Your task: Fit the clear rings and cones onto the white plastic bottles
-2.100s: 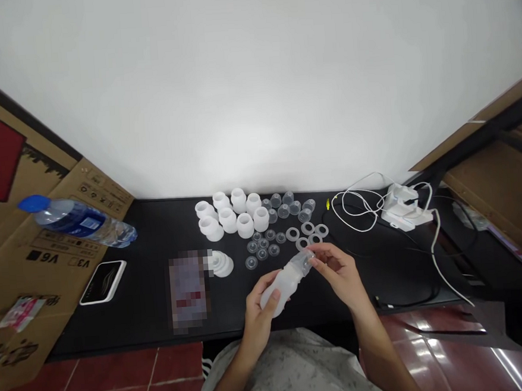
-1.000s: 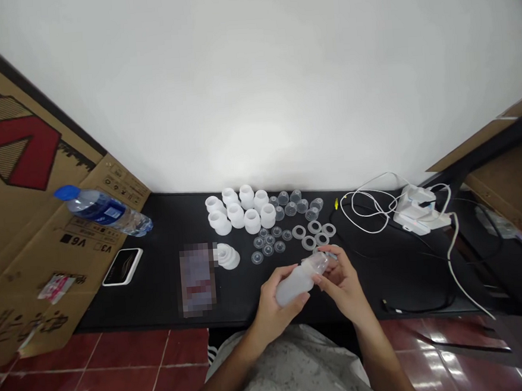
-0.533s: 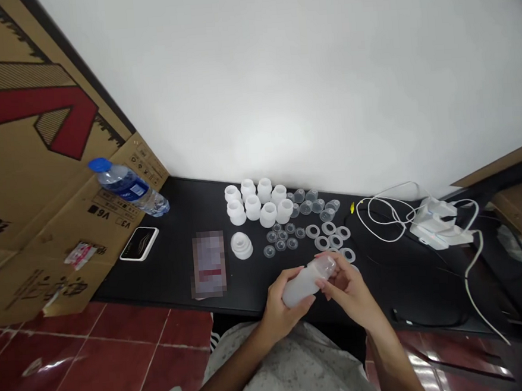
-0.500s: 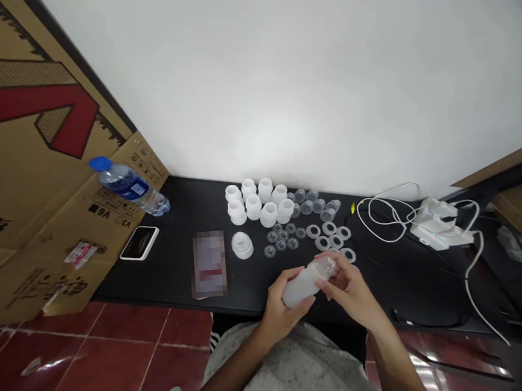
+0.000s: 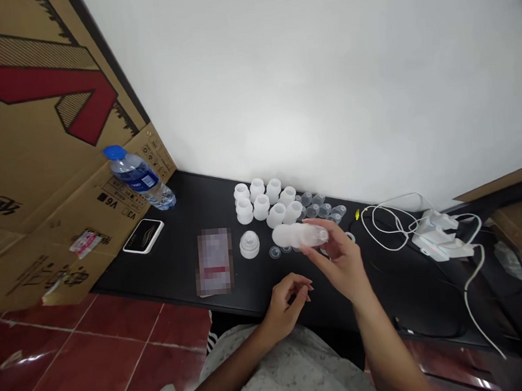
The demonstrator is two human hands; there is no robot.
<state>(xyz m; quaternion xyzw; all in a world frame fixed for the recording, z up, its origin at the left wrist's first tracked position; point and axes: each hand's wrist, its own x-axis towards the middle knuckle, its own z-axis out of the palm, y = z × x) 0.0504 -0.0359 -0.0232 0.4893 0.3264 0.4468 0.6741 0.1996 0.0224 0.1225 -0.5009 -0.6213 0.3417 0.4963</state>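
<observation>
The right hand's (image 5: 341,262) fingers hold a milky-white plastic bottle (image 5: 286,235) with a clear domed cap (image 5: 316,235), sideways over the black desk (image 5: 165,270). The left hand (image 5: 285,307) hovers nearby, fingers loosely curled, thumb narrowly apart

Along the front edge of the desk (image 5: 252,288) there was room to pass between the blurred packet (image 5: 215,261) and the left hand (image 5: 290,303), and again between packet and phone (image 5: 143,236), while white bottles (image 5: 260,206) barred the back edge, the water bottle (image 5: 140,177) the back-left corner, and cables (image 5: 470,264) the right end.
</observation>
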